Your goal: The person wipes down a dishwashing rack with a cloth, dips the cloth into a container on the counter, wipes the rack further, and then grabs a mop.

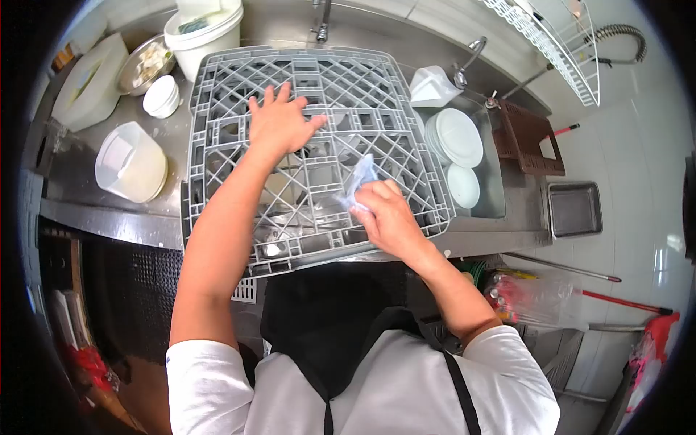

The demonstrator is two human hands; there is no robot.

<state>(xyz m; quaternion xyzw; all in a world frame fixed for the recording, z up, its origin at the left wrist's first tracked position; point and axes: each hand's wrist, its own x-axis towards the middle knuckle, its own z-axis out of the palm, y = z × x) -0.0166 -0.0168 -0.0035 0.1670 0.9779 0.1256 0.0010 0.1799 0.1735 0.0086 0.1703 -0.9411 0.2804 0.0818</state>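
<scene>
A large grey plastic lattice rack lies across the steel counter in front of me, with dishes or metal items dimly visible through its grid. My left hand rests flat on its upper middle, fingers spread, holding nothing. In my right hand is a bunched light-blue cloth, pinched between closed fingers against the right part of the grid. The cloth's lower part is hidden by the fingers.
White plates are stacked in the sink at the right, below a faucet. A clear tub, white cups, a metal bowl and a white bucket stand at the left. A brown crate is far right.
</scene>
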